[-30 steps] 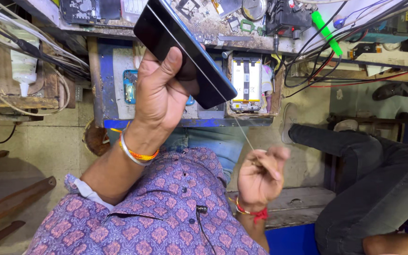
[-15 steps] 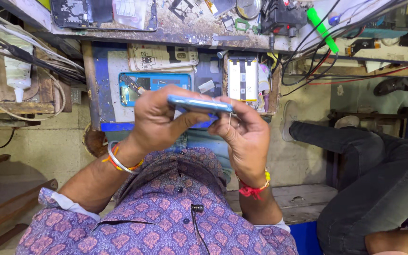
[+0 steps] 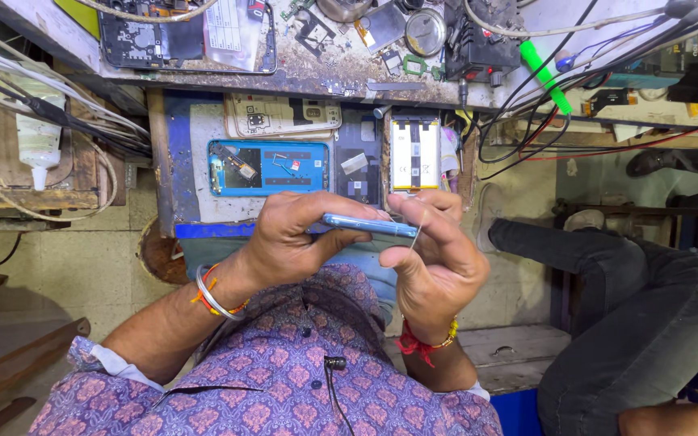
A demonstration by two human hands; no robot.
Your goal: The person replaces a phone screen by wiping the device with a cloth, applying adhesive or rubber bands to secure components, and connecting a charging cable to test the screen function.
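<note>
**Slim blue phone held edge-on between both hands, below the workbench edge**

The slim blue phone with a metallic edge (image 3: 369,225) lies flat and level, seen from its side, gripped in front of the person's chest and just below the blue-painted front of the bench. The left hand (image 3: 300,238) wraps the phone's left half, with the fingers curled over the top and the thumb underneath; the hand is closed on it. The right hand (image 3: 434,258) closes on the phone's right end, fingers folded over it. A thin pale wire-like strand (image 3: 416,239) runs down from the phone's right end past the right thumb; whether the fingers pinch it cannot be told.

Left wrist: a silver bangle with an orange thread (image 3: 213,292). Right wrist: a red thread with yellow beads (image 3: 422,343). Both sleeves are of purple patterned cloth (image 3: 284,379).

On the shelf behind the hands lie an opened blue phone back shell (image 3: 267,167), a dark phone panel (image 3: 357,157) just beside it, and a white rectangular battery pack (image 3: 414,153). The cluttered grey benchtop (image 3: 325,69) above carries circuit parts, a bright green pen-shaped tool (image 3: 544,77) and tangled black and red cables (image 3: 575,121). A second person's dark-trousered leg (image 3: 632,299) extends at the right, well apart from the hands.
</note>
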